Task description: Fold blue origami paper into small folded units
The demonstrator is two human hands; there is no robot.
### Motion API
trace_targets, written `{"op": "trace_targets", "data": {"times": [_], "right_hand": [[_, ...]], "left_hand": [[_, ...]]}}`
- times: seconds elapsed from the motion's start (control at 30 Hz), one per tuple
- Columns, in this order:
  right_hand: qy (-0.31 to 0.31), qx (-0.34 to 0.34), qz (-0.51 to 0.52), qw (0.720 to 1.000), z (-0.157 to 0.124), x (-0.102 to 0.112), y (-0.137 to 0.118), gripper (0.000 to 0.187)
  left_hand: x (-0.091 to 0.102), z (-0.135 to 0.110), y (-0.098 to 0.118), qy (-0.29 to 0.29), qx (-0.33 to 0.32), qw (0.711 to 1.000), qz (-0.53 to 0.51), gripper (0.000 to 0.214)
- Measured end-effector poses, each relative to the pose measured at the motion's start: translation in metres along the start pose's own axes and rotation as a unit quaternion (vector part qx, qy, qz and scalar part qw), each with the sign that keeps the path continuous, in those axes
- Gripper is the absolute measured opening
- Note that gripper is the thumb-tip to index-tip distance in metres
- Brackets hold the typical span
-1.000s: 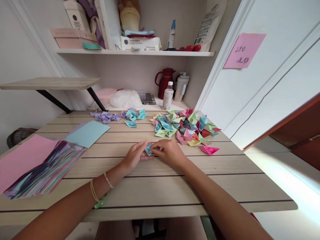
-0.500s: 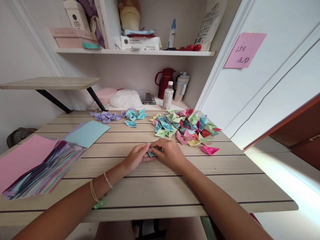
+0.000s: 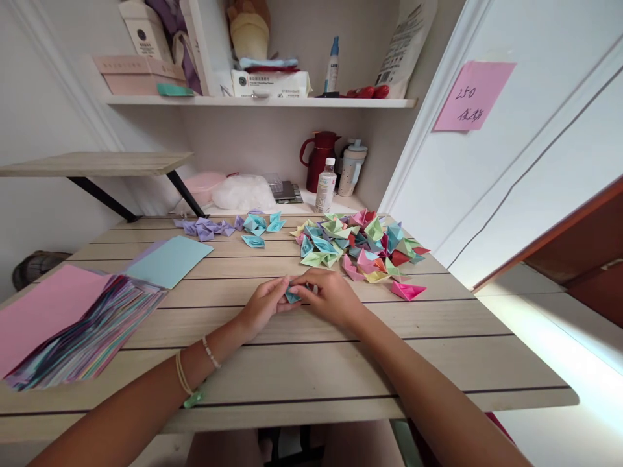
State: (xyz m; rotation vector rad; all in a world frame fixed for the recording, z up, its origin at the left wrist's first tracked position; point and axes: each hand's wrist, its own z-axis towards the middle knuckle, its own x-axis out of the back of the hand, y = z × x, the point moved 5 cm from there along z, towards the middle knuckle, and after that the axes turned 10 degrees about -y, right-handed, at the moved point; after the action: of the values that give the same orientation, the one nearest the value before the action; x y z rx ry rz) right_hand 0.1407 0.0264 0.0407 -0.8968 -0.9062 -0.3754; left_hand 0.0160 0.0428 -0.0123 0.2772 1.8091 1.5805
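Note:
Between my two hands, low over the middle of the table, is a small folded piece of blue paper. My left hand closes on its left side, the thumb on top. From the right, my right hand pinches the same paper and hides part of it. Beyond my right hand lies a heap of folded paper boats in many colours, with a bright pink paper boat nearest me. Light-blue paper boats and purple folded papers lie farther back to the left.
A fanned stack of coloured paper and light-blue sheets lie on the left of the slatted table. A small raised wooden shelf stands at the back left. A plastic bottle and a red jug stand behind the heap.
My hands stay in nearly the same place on the blue paper. The fingers have shifted slightly, and a bit more of its front face shows. The view has moved a little.

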Motion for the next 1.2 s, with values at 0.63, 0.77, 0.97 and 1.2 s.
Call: {"op": "trace_targets", "data": {"times": [0.63,0.77,0.97,1.2], "right_hand": [[-0.006,-0.048,-0.130,0.990,0.001,-0.003,0.001,0.009],[0.009,-0.068,-0.124,0.990,0.001,-0.007,0.001,0.013],[0.020,-0.030,-0.087,0.996,0.001,-0.007,0.000,0.017],[0.019,0.010,-0.087,0.996,0.000,-0.006,-0.005,0.024]], "left_hand": [[-0.002,-0.003,-0.001,0.013,0.040,0.997,0.071,0.038],[-0.005,-0.003,0.002,0.033,0.022,0.999,0.001,0.036],[-0.007,-0.003,0.005,0.051,0.000,0.996,-0.078,0.035],[-0.002,-0.002,0.005,0.058,-0.008,0.992,-0.108,0.036]]}}
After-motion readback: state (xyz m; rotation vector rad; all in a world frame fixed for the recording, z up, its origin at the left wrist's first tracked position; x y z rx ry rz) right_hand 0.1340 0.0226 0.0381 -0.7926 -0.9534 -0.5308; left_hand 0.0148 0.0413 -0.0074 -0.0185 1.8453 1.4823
